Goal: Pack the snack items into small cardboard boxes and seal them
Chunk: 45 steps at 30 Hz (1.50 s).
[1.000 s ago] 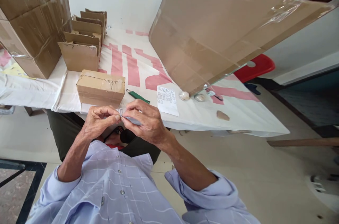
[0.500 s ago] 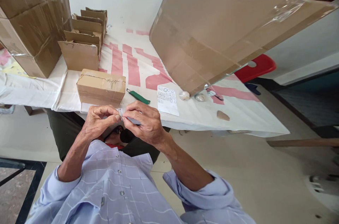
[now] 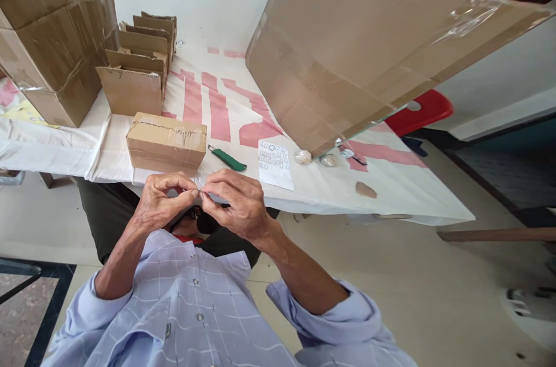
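Note:
My left hand (image 3: pixel 167 199) and my right hand (image 3: pixel 234 200) meet fingertip to fingertip over the table's front edge, both closed in a pinch. Between them is a tiny pale, shiny piece (image 3: pixel 198 183), mostly covered by the fingers and too small to name. Just beyond my left hand lies a closed small cardboard box (image 3: pixel 166 144) with a torn seam on top. To its right rests a green utility knife (image 3: pixel 227 158). A white sheet with rows of small drawn outlines (image 3: pixel 276 164) lies beyond my right hand.
Several open cardboard boxes (image 3: pixel 130 91) stand in a row at the back left, beside a big taped carton (image 3: pixel 56 37). A large cardboard box (image 3: pixel 347 48) leans over the right side. Tape rolls (image 3: pixel 329 160) and a brown scrap (image 3: pixel 365 189) lie near it.
Both hands stay almost in place. The fingertips have shifted slightly, and the small piece between them shows less than before.

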Available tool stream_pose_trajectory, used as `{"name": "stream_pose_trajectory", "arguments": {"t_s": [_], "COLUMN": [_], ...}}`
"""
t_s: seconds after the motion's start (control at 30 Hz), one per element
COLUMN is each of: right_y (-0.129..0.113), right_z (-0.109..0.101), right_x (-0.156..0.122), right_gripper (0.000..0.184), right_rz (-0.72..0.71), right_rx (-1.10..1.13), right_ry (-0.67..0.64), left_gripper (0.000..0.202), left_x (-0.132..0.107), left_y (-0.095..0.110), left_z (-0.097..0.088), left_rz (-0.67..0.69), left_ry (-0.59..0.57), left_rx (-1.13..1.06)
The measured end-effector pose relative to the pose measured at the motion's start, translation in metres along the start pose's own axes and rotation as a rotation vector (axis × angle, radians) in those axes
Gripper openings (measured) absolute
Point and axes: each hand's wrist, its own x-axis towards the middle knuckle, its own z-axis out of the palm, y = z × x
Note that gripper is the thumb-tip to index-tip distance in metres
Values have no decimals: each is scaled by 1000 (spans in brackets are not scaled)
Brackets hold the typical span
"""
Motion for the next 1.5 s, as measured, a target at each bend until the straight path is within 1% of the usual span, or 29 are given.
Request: {"name": "stream_pose_trajectory", "arguments": {"t_s": [0.1,0.2,0.3,0.37,0.43,0.5,0.57,0.63,0.7,0.83,0.93,1.07,1.17,1.33,1.5], "right_y": [0,1,0,-2,-5,-8,-10,-11,-11,-12,-12,-14,-15,-14,-13], "right_z": [2,4,5,4,2,-1,-4,-6,-7,-6,-5,-3,-3,-1,-2], "right_x": [-1,-1,0,2,4,6,7,8,9,10,10,10,11,11,10], "right_gripper": [25,26,24,23,21,13,7,18,29,38,39,35,33,37,37], "right_rz": [-28,-28,22,80,196,394,603,738,796,834,884,953,945,923,908], "right_rx": [-27,-63,-49,18,125,268,449,632,762,845,876,963,973,941,930], "right_ry": [21,56,71,84,102,82,13,-68,-110,-127,-143,-119,-98,-75,-89], "left_gripper": [14,14,13,13,15,17,20,25,30,35,41,43,42,33,40], "left_x": [0,-1,-1,0,0,0,0,0,0,0,-1,-1,-2,-3,-3], "left_y": [0,-1,0,1,2,4,5,5,4,4,4,1,-1,-1,-3], "left_z": [2,3,2,1,0,0,0,1,2,2,2,2,3,3,2], "left_rz": [32,25,3,-16,-46,-77,-102,-124,-148,-185,-207,-220,-209,-168,-196], "left_ry": [20,32,21,1,-25,-50,-67,-77,-90,-113,-136,-151,-141,-138,-106], "left_rx": [29,32,-15,-85,-161,-230,-286,-322,-338,-342,-350,-400,-435,-464,-421]}}
